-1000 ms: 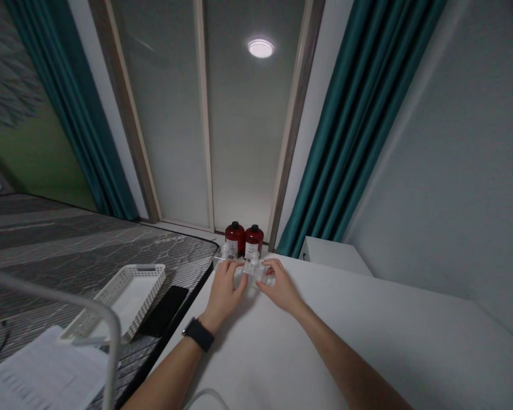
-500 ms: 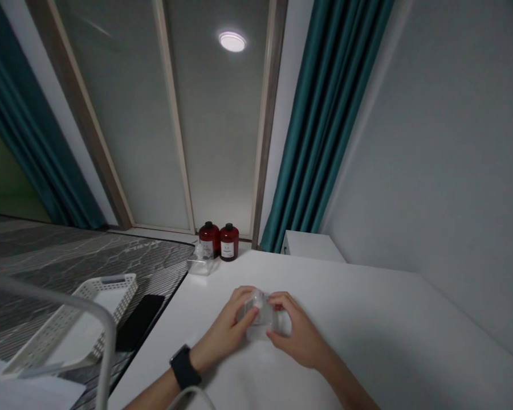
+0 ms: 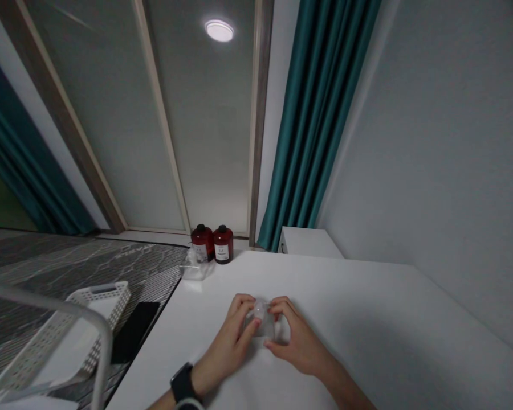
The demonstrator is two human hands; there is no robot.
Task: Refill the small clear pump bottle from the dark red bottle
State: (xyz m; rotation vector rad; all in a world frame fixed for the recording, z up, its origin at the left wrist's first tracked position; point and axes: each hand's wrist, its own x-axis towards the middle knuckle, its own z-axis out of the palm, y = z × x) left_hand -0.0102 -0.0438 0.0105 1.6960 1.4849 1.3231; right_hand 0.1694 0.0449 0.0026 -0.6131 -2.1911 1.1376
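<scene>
A small clear plastic box (image 3: 265,329) with a rounded, knob-like clear piece (image 3: 259,309) on top is between my hands, low over the white table (image 3: 359,319). My left hand (image 3: 236,333) grips its left side, thumb across the near top and fingers around the far side. On the right, my right hand (image 3: 294,337) curls about the box, its fingertips at the far right edge and its thumb by the near right corner. Whether the box touches the tabletop, I cannot tell. My left wrist bears a dark watch (image 3: 182,382).
Two dark red bottles (image 3: 222,245) with black caps stand at the table's far left corner, beside another clear plastic container (image 3: 192,270). To the left are a white perforated basket (image 3: 122,299), a black flat object (image 3: 135,330) and a pale curved bar (image 3: 105,341) close to the camera.
The view has shifted slightly, so the background sits further left. Both hands stay around the clear box, which now looks more level and lies partly hidden behind my left fingers.
</scene>
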